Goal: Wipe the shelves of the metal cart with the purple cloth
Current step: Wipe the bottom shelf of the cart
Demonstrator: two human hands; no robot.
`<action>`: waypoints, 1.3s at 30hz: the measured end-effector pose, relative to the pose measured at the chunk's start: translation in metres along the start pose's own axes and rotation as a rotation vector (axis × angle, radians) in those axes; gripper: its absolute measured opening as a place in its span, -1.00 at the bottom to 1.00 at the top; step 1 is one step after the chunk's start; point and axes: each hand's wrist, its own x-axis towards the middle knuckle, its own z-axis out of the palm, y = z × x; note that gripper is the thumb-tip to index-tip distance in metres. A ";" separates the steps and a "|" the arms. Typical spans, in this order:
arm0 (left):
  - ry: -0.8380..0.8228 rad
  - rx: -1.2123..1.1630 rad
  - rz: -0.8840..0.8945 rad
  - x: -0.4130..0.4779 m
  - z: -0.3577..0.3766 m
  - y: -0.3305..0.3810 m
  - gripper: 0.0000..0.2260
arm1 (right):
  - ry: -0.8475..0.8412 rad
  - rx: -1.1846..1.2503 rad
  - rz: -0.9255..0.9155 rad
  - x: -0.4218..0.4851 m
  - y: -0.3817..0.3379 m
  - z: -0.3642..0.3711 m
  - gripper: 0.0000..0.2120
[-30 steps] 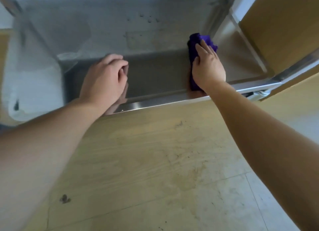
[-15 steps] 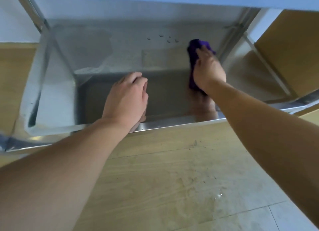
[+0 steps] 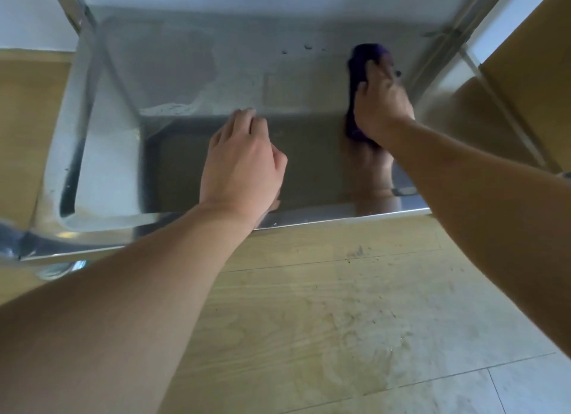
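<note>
The metal cart's low shelf (image 3: 309, 98) is a shiny steel tray that fills the upper half of the head view. On the right part of it lies the purple cloth (image 3: 358, 70), and my right hand (image 3: 381, 107) presses flat on top of it, with the cloth sticking out beyond the fingertips and behind the wrist. Over the shelf's middle, near its front rim (image 3: 324, 217), is my left hand (image 3: 244, 163), fingers loosely curled, holding nothing. I cannot tell if it touches the steel.
Cart legs rise at the back left (image 3: 77, 15) and the right (image 3: 457, 33). A caster (image 3: 58, 270) shows under the front left corner. Scuffed wood-look floor (image 3: 309, 321) lies in front. A brown panel (image 3: 531, 42) stands on the right.
My right hand has pushed the purple cloth away from the front rim toward the back of the shelf. My left hand stays over the middle. The view has tilted, showing more of the shelf.
</note>
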 end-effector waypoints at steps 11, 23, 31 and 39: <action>-0.033 0.022 -0.017 0.003 -0.003 0.006 -0.65 | -0.135 0.074 -0.443 -0.017 -0.062 0.006 -0.50; -0.083 0.052 -0.002 0.000 0.000 0.013 -0.61 | -0.041 0.059 -0.151 0.030 -0.066 0.018 -0.55; -0.060 -0.016 -0.010 0.000 -0.001 0.013 -0.63 | -0.064 0.061 -0.298 0.022 -0.047 0.008 -0.51; -0.031 -0.041 -0.019 0.003 0.000 0.015 -0.64 | -0.048 0.131 -0.186 0.024 -0.094 0.032 -0.51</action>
